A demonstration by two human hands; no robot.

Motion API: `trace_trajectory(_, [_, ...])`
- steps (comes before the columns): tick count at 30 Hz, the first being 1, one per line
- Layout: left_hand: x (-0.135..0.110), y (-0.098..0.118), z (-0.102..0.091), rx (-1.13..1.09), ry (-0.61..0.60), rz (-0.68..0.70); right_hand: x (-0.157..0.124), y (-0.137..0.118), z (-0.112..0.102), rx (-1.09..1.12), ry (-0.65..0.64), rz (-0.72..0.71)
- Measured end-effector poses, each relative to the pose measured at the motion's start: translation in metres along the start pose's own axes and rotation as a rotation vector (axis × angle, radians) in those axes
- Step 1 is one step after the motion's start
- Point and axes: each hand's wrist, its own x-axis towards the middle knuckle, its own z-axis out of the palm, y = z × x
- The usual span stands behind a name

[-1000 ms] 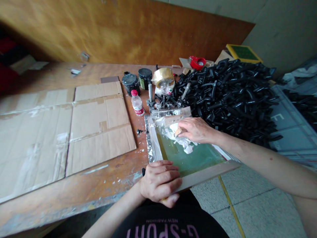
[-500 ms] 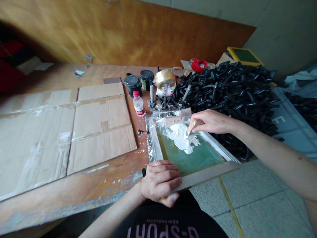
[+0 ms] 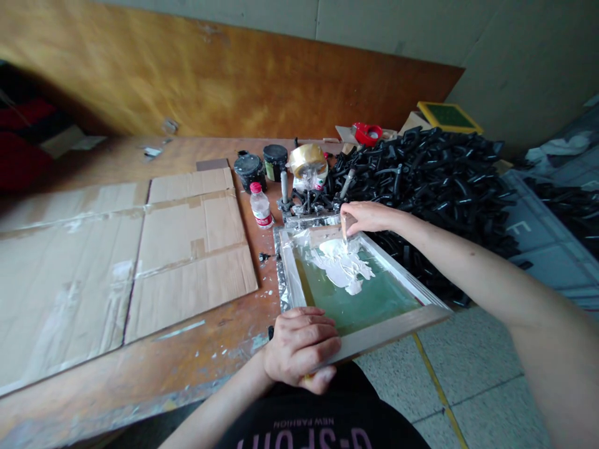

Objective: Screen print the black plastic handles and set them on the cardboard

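Note:
A screen printing frame (image 3: 393, 323) with green mesh lies at the table's front edge, its far end by a metal clamp (image 3: 312, 218). White ink (image 3: 344, 265) is smeared over the far half of the mesh. My left hand (image 3: 303, 346) is wrapped round the frame's near left corner. At the far end, my right hand (image 3: 367, 217) grips a squeegee (image 3: 347, 224) with a wooden handle, held fairly upright. Its lower edge meets the white ink; whether it presses on the mesh I cannot tell.
Flattened cardboard (image 3: 187, 243) covers the table's left side. A plastic bottle (image 3: 261, 206), dark tubs (image 3: 249, 171) and a roll of tape (image 3: 307, 160) stand behind the frame. A heap of black plastic parts (image 3: 430, 181) lies to the right, by a grey crate (image 3: 538, 231).
My right hand has moved the squeegee left and away from me, toward the frame's far end. The ink's smear has changed shape slightly. My left hand keeps its hold on the corner.

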Motion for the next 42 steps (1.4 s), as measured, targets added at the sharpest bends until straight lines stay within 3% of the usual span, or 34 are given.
trace_trajectory(5, [0.004,-0.001,-0.001,0.001,0.001,0.000,-0.007,0.012,-0.001,0.055,0.148,0.000])
trace_trajectory(8, [0.009,-0.002,-0.002,-0.016,0.011,0.001,-0.028,0.026,-0.002,0.172,0.254,0.037])
trace_trajectory(10, [0.015,-0.003,-0.004,-0.030,0.018,0.001,-0.051,0.040,0.002,0.275,0.328,0.134])
trace_trajectory(13, [0.028,-0.006,-0.008,-0.050,0.044,-0.004,-0.094,0.066,0.027,0.427,0.410,0.337])
trace_trajectory(16, [0.044,-0.009,-0.013,-0.080,0.084,-0.024,-0.134,0.078,0.073,0.499,0.456,0.542])
trace_trajectory(19, [0.059,-0.012,-0.018,-0.113,0.113,-0.084,-0.154,0.049,0.125,0.526,0.466,0.524])
trace_trajectory(21, [0.069,-0.014,-0.021,-0.115,0.142,-0.154,-0.152,0.005,0.154,0.547,0.469,0.457])
trace_trajectory(22, [0.073,-0.015,-0.023,-0.109,0.160,-0.190,-0.147,-0.020,0.165,0.569,0.396,0.415])
trace_trajectory(25, [0.084,-0.018,-0.026,-0.077,0.207,-0.262,-0.122,-0.096,0.187,0.542,0.280,0.399])
trace_trajectory(28, [0.089,-0.020,-0.027,-0.068,0.226,-0.277,-0.094,-0.145,0.199,0.392,0.217,0.454])
trace_trajectory(31, [0.085,-0.019,-0.025,-0.106,0.237,-0.265,-0.075,-0.163,0.208,0.348,0.131,0.545])
trace_trajectory(34, [0.075,-0.016,-0.023,-0.143,0.204,-0.262,-0.071,-0.167,0.215,0.383,0.136,0.567])
trace_trajectory(37, [0.066,-0.012,-0.022,-0.145,0.143,-0.225,-0.079,-0.166,0.214,0.518,0.271,0.518])
trace_trajectory(42, [0.058,-0.006,-0.019,-0.125,0.055,-0.133,-0.093,-0.154,0.193,1.025,0.548,0.467])
